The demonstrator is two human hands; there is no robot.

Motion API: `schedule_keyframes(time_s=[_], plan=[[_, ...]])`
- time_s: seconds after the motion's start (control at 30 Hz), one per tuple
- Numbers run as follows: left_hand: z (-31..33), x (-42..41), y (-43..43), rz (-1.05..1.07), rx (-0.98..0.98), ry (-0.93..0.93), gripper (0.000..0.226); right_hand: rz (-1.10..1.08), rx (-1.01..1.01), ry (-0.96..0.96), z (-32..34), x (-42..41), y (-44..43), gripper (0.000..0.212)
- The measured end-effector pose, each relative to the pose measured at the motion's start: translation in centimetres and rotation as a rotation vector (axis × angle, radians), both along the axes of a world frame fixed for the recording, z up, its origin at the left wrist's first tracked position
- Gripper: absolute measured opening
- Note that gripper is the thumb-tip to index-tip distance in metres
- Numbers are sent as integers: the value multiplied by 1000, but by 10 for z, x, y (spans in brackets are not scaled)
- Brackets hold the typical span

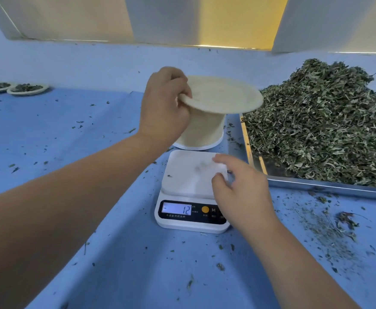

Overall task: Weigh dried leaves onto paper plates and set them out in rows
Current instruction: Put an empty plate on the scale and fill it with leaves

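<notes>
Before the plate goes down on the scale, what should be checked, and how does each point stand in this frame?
1. Grip on plate: left hand pinches its rim above the stack - ok.
2. Only one plate lifted - cannot tell.
3. Top of scale free: right hand is over its right edge - not ok.
4. Zero on display: shows minus 12 - not ok.
5. Supply of leaves: heaped on the tray beside the scale - ok.
</notes>
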State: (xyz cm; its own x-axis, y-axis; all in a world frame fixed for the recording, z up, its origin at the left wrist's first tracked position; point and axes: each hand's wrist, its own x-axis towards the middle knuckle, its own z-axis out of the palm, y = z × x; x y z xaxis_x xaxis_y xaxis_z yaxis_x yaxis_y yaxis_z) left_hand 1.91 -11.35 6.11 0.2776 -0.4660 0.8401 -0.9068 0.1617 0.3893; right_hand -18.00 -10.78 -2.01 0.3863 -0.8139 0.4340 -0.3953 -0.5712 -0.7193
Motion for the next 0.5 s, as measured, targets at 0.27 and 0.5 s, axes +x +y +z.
schedule_keyframes(time_s=[0.27, 0.5], plan=[[-65, -18, 53, -114, -84, 156, 12, -82, 127, -348, 11, -11, -4, 67], [-85, -5, 76, -109, 11, 359, 32, -69, 47, -198, 6, -6, -4, 46]])
